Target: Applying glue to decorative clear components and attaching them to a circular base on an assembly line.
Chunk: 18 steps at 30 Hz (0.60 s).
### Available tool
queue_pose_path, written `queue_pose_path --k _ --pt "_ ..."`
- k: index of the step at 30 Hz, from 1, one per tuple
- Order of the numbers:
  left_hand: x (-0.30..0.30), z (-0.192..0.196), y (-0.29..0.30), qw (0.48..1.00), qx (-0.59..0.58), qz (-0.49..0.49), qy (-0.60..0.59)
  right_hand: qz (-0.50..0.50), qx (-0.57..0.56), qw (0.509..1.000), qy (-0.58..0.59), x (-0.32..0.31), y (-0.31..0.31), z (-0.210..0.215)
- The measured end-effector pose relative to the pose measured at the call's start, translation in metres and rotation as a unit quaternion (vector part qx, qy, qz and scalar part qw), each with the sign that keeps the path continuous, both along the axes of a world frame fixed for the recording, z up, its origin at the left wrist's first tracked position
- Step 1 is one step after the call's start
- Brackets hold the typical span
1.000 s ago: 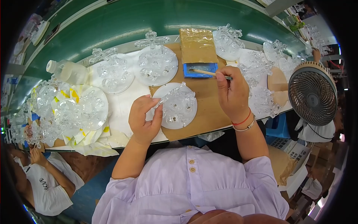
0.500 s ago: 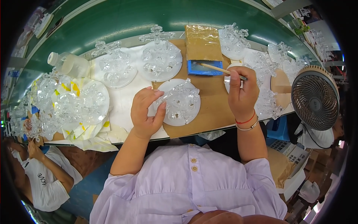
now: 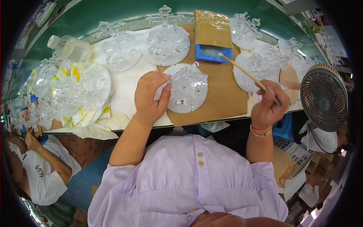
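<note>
In my left hand [image 3: 151, 96], thumb and fingertips pinch the near end of a clear plastic cross [image 3: 185, 73]. It lies slanted over a round frosted disc [image 3: 188, 106] that carries several clear ornaments. My right hand [image 3: 270, 100] grips a thin brush [image 3: 244, 71] with a wooden handle by its rear end. The brush tip is at the right part of a shallow blue tray [image 3: 213, 58]; whether it touches the tray I cannot tell. A brown, tape-wrapped cardboard piece [image 3: 213, 30] covers the tray's far part.
Behind stand discs with upright clear crosses [image 3: 165, 19]. Finished-looking clear pieces crowd the left beside a translucent bottle [image 3: 72, 49]. A round fan [image 3: 324, 98] stands at the right. Brown cardboard [image 3: 225, 102] lies under the work. A co-worker's arm [image 3: 49, 162] is at lower left.
My right hand has moved right and toward me, drawing the brush tip to the tray's right side. The left hand keeps its pinch on the cross. The whole view has shifted slightly.
</note>
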<state>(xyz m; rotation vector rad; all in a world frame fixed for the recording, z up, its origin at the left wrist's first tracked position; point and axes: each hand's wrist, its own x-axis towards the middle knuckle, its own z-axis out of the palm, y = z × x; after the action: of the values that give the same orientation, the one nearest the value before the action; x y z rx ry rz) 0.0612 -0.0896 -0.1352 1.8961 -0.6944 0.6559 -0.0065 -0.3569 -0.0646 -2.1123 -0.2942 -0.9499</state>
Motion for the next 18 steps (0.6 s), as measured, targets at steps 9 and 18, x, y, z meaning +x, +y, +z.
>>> queue_pose_path --k 9,18 --pt "0.002 -0.001 -0.003 1.000 -0.023 -0.016 0.002 0.075 -0.125 0.989 0.026 -0.065 0.017 0.031" --pt "0.004 0.000 -0.002 0.999 -0.027 -0.018 0.008 0.159 -0.135 0.973 0.095 -0.041 0.034 0.013"
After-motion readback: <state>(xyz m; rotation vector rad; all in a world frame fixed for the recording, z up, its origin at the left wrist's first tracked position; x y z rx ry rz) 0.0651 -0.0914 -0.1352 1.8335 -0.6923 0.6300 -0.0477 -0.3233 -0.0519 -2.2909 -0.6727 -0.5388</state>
